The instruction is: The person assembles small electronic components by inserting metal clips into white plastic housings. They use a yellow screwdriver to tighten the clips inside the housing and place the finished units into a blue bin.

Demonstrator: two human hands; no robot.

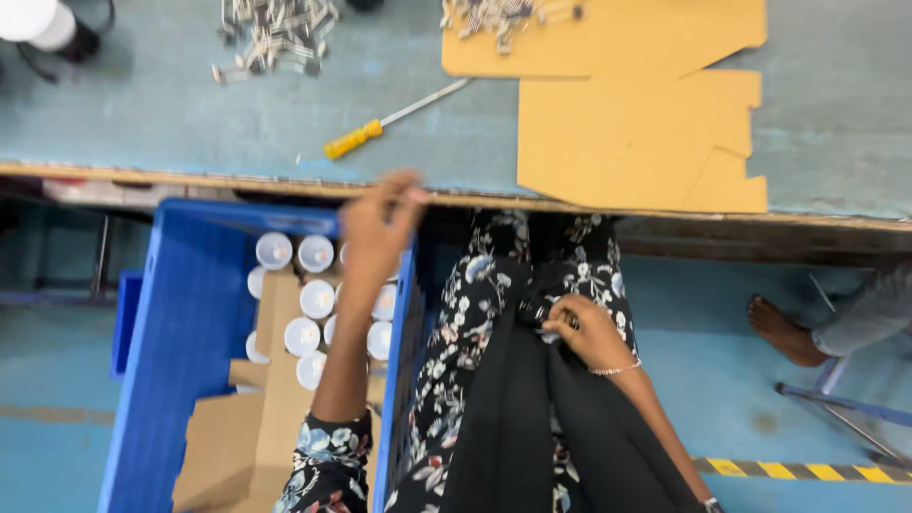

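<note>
My left hand point(375, 233) is raised over a blue plastic crate point(180, 323), its bunched fingertips up at the front edge of the blue worktable point(142, 114). The hand is blurred, so I cannot tell whether it holds anything. Below it, several white round-topped pieces point(313, 255) stand in rows inside the crate, next to brown cardboard dividers point(252, 427). My right hand point(589, 332) rests in my lap on black cloth, fingers closed around a small dark part point(540, 313) with a pale end.
On the table lie a yellow-handled screwdriver point(366, 136), flat cardboard sheets point(636, 133) and two heaps of small metal parts point(275, 33) point(494, 14). Another person's bare foot point(784, 332) is on the floor at the right, near a blue metal frame point(845, 404) and striped floor tape point(798, 468).
</note>
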